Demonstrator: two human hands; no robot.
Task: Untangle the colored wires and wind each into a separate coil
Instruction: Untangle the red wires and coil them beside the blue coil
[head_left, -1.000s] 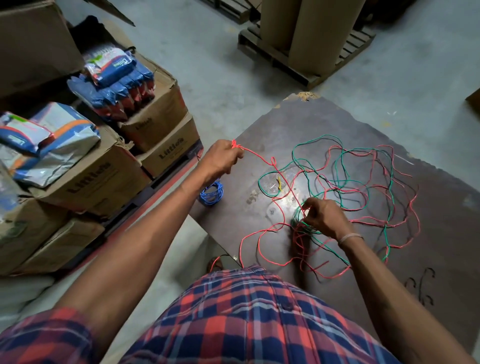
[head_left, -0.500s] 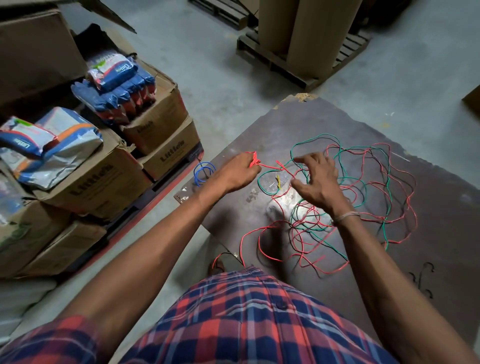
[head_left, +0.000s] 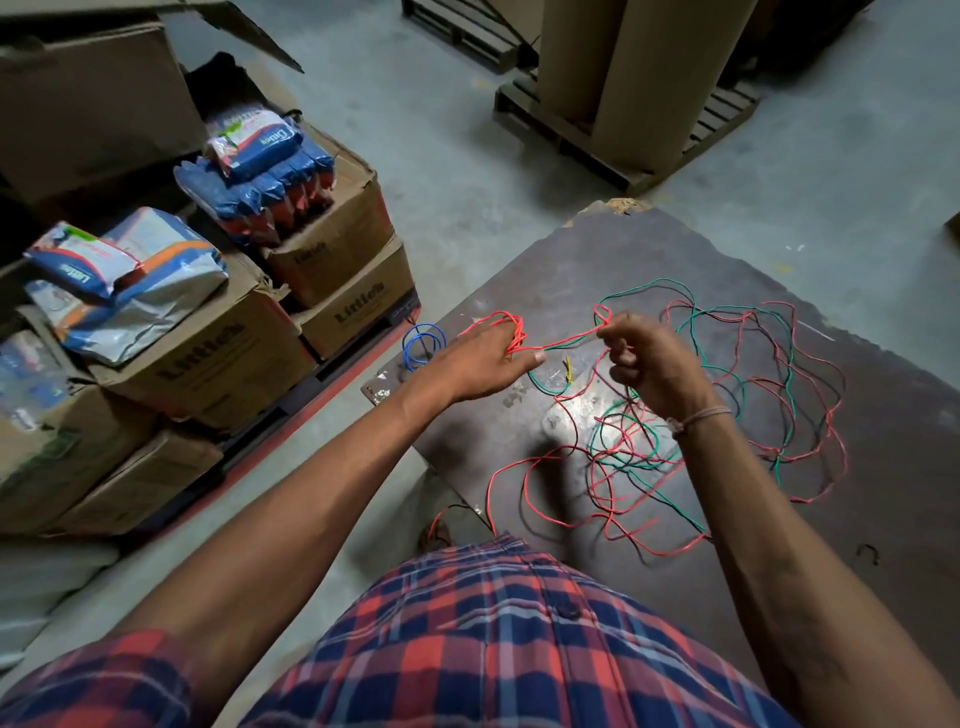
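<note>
A tangle of red wire (head_left: 524, 486) and green wire (head_left: 789, 374) sprawls over the dark brown board (head_left: 883, 493). My left hand (head_left: 483, 358) holds several loops of red wire gathered at its fingers. A taut red strand runs from there to my right hand (head_left: 649, 364), which pinches it just above the tangle. A small blue wire coil (head_left: 423, 345) lies at the board's left corner, beside my left hand. A short yellow piece (head_left: 569, 370) lies between my hands.
Stacked cardboard boxes (head_left: 218, 358) with blue and white packets (head_left: 260, 145) on top stand to the left. A wooden pallet (head_left: 623, 140) with tall cardboard rolls stands behind the board. Grey concrete floor (head_left: 457, 171) surrounds the board.
My left hand came back toward the tangle with the red wire and now carries loops of it. My right hand rose from the tangle and pinches the red strand close to the left.
</note>
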